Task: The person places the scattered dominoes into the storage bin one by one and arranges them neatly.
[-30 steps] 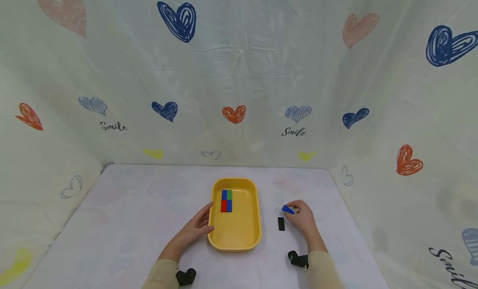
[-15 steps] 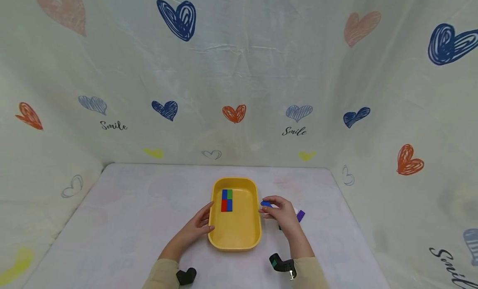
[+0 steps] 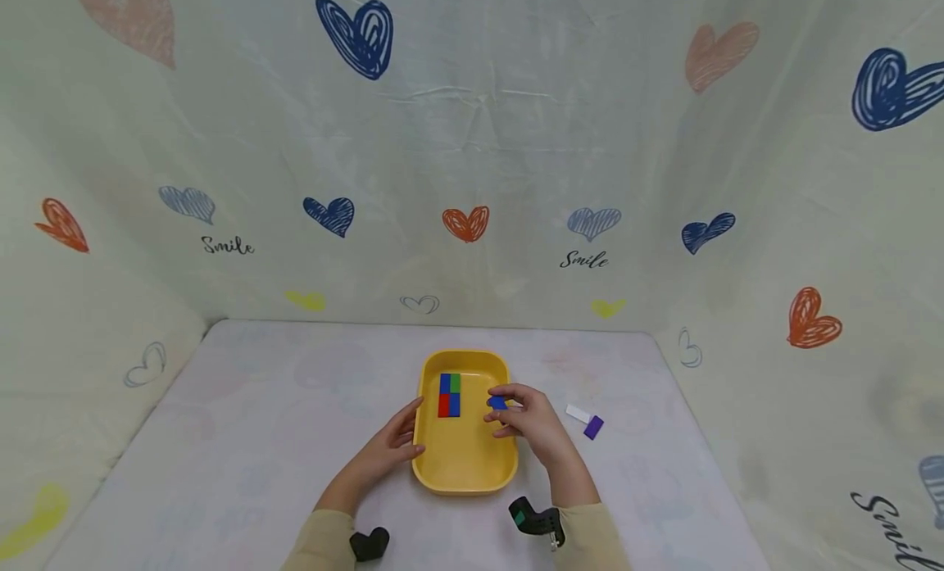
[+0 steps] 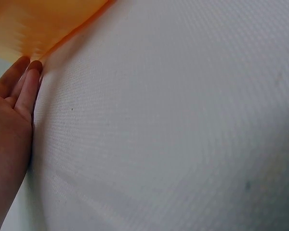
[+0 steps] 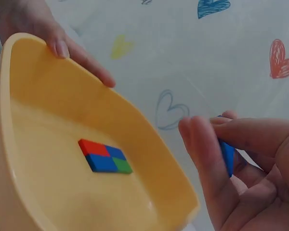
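In the head view, my left hand (image 3: 391, 440) touches the outer left side of a yellow tray (image 3: 465, 482) with nearly straight fingers. My right hand (image 3: 531, 423) is over the tray's right rim and pinches a small blue block (image 3: 497, 402) between thumb and fingers. The right wrist view shows part of that blue block (image 5: 227, 156), the rest covered by fingers. Inside the tray, towards its upper left, a red block (image 3: 443, 405), a green block (image 3: 455, 382) and two blue ones lie flat, edge to edge, in a two-by-two rectangle.
On the white table (image 3: 295, 391), right of my right hand, lie a white block (image 3: 578, 413) and a purple block (image 3: 593, 428). A curtain with printed hearts (image 3: 472, 145) stands behind and at both sides. Each wrist wears a black device.
My right hand has carried the blue block left, from the table to over the tray's right side. The white and purple blocks have come into view; the black block is now hidden. My left hand stays put.
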The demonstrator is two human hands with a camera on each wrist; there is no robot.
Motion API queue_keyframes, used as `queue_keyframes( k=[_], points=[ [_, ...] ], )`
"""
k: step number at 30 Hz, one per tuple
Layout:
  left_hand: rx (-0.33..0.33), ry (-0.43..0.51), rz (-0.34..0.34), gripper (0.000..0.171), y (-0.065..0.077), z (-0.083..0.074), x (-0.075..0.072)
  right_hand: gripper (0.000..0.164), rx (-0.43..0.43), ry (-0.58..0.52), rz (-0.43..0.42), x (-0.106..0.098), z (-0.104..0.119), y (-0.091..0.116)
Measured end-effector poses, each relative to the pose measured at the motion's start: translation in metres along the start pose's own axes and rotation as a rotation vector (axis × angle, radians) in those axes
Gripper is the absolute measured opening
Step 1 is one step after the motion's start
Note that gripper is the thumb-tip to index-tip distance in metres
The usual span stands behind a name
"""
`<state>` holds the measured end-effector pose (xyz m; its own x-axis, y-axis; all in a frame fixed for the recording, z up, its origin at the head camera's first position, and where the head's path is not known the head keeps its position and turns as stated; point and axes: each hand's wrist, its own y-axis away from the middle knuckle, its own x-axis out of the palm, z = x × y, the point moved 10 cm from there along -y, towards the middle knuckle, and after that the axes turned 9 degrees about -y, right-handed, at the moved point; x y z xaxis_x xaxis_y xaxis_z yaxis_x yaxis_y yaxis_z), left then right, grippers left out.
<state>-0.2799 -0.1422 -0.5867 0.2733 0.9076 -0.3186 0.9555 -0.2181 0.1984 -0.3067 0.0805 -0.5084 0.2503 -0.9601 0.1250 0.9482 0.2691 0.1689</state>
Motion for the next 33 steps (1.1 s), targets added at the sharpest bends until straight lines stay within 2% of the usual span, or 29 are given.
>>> queue_keyframes(
  k=[6, 12, 22, 26, 33],
  points=[
    [-0.004, 0.006, 0.004, 0.082, -0.002, 0.002, -0.001, 0.038, 0.007, -0.037, 0.024, 0.019, -0.003, -0.009],
    [0.003, -0.006, 0.01, 0.081, -0.002, 0.004, 0.001, 0.045, 0.042, -0.11, 0.096, 0.035, -0.012, -0.017],
    [0.038, -0.004, 0.037, 0.08, -0.001, -0.003, 0.0, 0.052, 0.103, -0.215, 0.192, 0.056, -0.024, -0.025],
    [0.061, 0.011, 0.05, 0.078, 0.001, -0.007, 0.001, 0.054, 0.101, -0.212, 0.178, 0.059, -0.029, -0.033],
    [0.069, 0.003, 0.063, 0.078, 0.002, -0.008, 0.001, 0.054, 0.085, -0.217, 0.102, 0.059, -0.039, -0.044]
  ],
)
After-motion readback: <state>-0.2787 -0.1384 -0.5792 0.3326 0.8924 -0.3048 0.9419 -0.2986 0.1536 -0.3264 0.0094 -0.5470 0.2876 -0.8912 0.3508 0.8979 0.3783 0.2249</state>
